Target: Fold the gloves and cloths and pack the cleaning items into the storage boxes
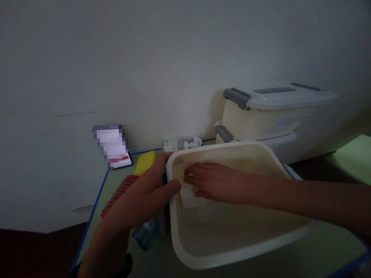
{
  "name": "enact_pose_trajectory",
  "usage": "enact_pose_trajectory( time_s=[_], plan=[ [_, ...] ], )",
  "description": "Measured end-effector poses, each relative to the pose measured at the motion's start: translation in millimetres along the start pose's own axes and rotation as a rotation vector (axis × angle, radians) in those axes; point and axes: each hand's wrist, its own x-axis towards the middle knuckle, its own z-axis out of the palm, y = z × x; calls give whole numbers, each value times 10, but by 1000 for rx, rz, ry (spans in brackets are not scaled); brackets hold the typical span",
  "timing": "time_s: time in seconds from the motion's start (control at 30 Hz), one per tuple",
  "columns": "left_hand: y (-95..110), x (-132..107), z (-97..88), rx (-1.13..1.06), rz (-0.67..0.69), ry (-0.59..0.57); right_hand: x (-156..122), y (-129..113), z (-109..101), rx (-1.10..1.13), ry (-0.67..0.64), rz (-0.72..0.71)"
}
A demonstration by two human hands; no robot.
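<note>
A white plastic tub (227, 258) stands tilted on the green table, its open top toward me. My left hand (151, 193) grips the tub's left rim, thumb over the edge and fingers on the outside. Inside the tub is my right hand (216, 180), its fingers bent over a white, pad-like piece (191, 196) against the left inner wall. Whether that piece is a cloth or a sponge I cannot make out. Under and beside my left hand lie a red mesh basket (118, 195), a yellow block (145, 162) and a blue see-through bottle (146, 235).
Two lidded storage boxes (261, 119) with grey latches are stacked at the back right. A clear spray bottle (176, 145) lies along the wall. On the far left corner a phone (121, 160) leans against the wall. Blue tape lines the table's edge (96, 200).
</note>
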Motion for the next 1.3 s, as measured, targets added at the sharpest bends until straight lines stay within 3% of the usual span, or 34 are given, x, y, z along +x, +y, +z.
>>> enact_pose_trajectory(
  time_s=[0.17,0.33,0.53,0.63,0.87,1.03,1.3],
  plan=[
    [-27,12,-2,34,-26,-11,-119,-8,-44,42,-71,114],
    [-2,29,13,-26,-47,-3,-154,-12,4,89,-132,136],
    [84,18,21,-192,-141,120,-434,104,-299,149,-13,236],
    [155,13,84,-287,-176,203,-658,186,-476,147,-17,313],
    [468,46,572,-327,-187,247,-1201,365,-641,181,-109,435],
    [647,307,954,-456,-141,148,-1611,569,-618,271,-150,557],
    [538,805,1354,-667,-127,157,-1909,660,-490,390,-91,660]
  ],
)
